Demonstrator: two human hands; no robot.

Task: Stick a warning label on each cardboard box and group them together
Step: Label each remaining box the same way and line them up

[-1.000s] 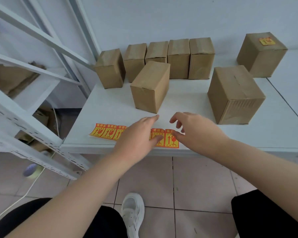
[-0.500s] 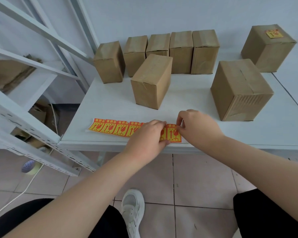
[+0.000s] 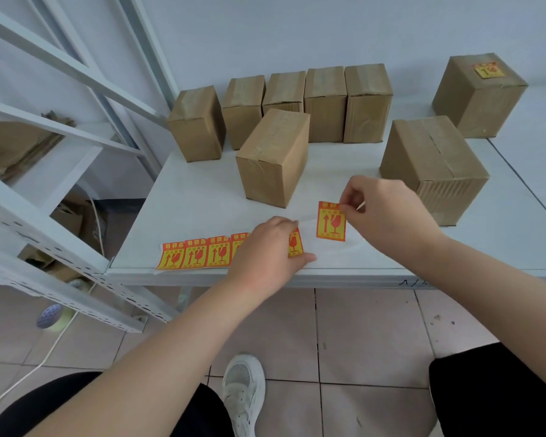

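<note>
A strip of orange-and-yellow warning labels lies along the front edge of the white table. My left hand presses down on the strip's right end. My right hand pinches the top edge of one peeled label and holds it just above the table. A large unlabelled box stands right behind that hand. A medium box stands in the middle. Several smaller boxes form a row at the back. One box at the far right carries a label on top.
White metal shelving stands to the left, with flattened cardboard on it. A tape roll and a white cable lie on the tiled floor under it. A second table top adjoins on the right. My shoe shows below.
My right hand has peeled one label off the strip's right end and lifted it up and to the right. My left hand stays on the strip.
</note>
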